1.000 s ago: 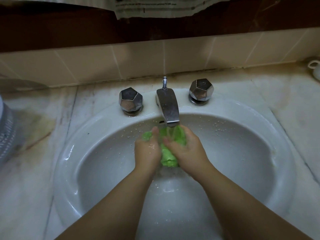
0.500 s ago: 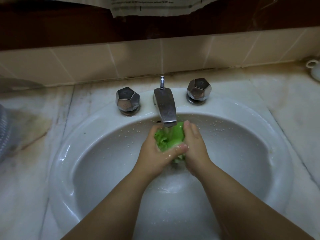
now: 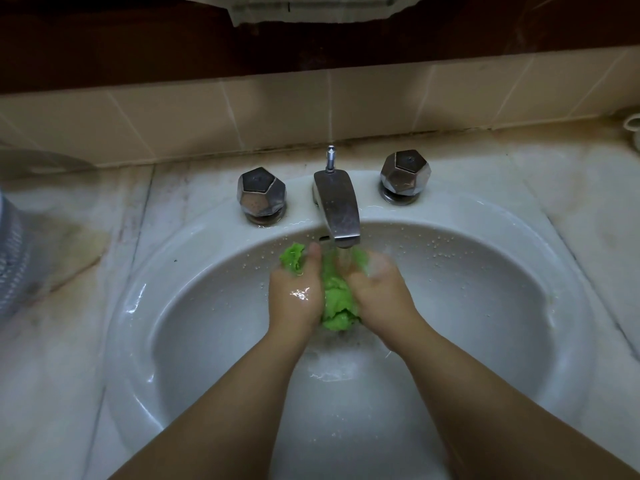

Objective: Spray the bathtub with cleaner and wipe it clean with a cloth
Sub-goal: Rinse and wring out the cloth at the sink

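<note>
A bright green cloth (image 3: 337,301) is bunched between both my hands inside a white sink basin (image 3: 502,306), right under the running metal faucet (image 3: 337,206). My left hand (image 3: 296,294) grips the cloth's left side, and a flap of it sticks out above the thumb. My right hand (image 3: 377,289) grips the right side, with the water stream falling between the two hands. The bathtub and any spray bottle are out of sight.
Two faceted metal knobs (image 3: 261,195) (image 3: 405,176) flank the faucet. A stained marble counter (image 3: 69,306) surrounds the basin, with a tiled backsplash behind. A grey ribbed object (image 3: 14,261) sits at the far left; a white cup (image 3: 633,128) at the far right.
My hands have kept rubbing the cloth under the water: the left thumb, which lay across the cloth, has pulled back, and the cloth now hangs lower between the palms.
</note>
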